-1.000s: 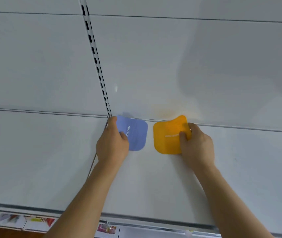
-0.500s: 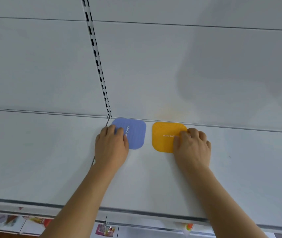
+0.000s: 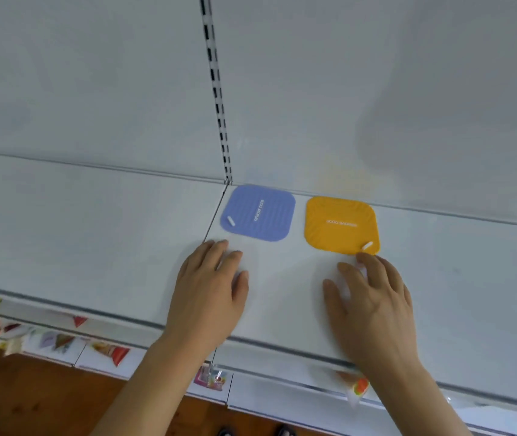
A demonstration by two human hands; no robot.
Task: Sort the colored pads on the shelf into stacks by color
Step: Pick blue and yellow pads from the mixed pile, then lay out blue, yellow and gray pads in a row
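We are resting our left hand (image 3: 210,287) and right hand (image 3: 373,297) flat, fingers relaxed, holding nothing, on the shelf (image 3: 93,234); blue pad (image 3: 258,213) and orange pad (image 3: 340,225) are lying at twelve o'clock.

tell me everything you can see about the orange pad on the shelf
The orange pad is a rounded square, ribbed and rubbery-looking, with a line of small white lettering across its middle and a white slot near its front right corner. It lies flat on the white shelf, close to the back panel, beside but apart from the blue pad. The right hand is at its front edge; contact is unclear.
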